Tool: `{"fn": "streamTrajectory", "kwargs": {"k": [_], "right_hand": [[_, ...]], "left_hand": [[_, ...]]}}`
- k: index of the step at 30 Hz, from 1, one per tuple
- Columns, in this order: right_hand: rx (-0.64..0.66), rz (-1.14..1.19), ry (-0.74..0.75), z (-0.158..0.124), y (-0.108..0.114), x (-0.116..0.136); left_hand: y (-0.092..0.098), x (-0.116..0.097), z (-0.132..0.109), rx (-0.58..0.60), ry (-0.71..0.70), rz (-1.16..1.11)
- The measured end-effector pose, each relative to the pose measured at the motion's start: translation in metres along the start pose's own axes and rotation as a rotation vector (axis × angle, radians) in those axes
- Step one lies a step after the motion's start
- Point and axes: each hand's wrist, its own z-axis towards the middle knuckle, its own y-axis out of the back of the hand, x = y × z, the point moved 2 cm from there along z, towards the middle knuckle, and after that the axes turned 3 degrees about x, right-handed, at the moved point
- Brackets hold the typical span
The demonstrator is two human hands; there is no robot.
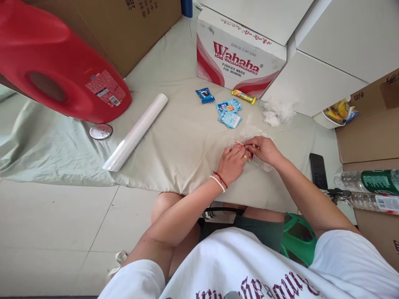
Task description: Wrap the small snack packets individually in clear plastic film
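My left hand lies over a small red and yellow snack packet, its fingers pressing it on the cloth and hiding most of it. My right hand pinches at the packet's right end with thumb and fingers. Under and around both hands spreads a crumpled sheet of clear plastic film. Beyond my hands lie light blue snack packets, a dark blue packet and a yellow stick-shaped packet. A crumpled ball of clear film sits further right.
A roll of plastic film lies left, near a round tin-like disc and a large red jug. At the back stands a Wahaha carton. On the right are a phone, plastic bottles and a white bin.
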Motion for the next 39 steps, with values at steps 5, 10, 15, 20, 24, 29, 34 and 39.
{"fn": "streamTrajectory", "kwargs": {"k": [5,10,15,20,24,29,34,39], "right_hand": [[-0.174,-0.196,-0.116,0.021,0.009,-0.013],[-0.074,-0.243,-0.327,0.044,0.005,-0.030],[-0.025,0.066,-0.440,0.044,0.011,-0.033],[-0.098,0.281,-0.282,0.014,0.024,-0.009],[-0.014,0.225,0.054,-0.011,0.012,0.014],[0.037,0.037,0.150,-0.028,-0.017,0.015],[0.042,-0.086,0.099,-0.035,-0.027,0.014],[0.079,-0.149,0.035,-0.036,-0.026,0.020]], "left_hand": [[0.004,0.004,0.003,0.081,0.048,-0.057],[0.002,0.001,0.002,0.067,0.097,-0.098],[0.002,0.001,0.002,0.107,0.178,-0.131],[0.004,0.000,0.002,0.137,0.215,-0.190],[0.007,0.008,0.007,0.130,0.249,-0.306],[0.010,0.053,0.017,0.078,0.515,-0.612],[0.010,0.080,0.021,-0.082,0.723,-0.458],[0.007,0.075,0.027,-0.080,0.671,-0.515]]}}
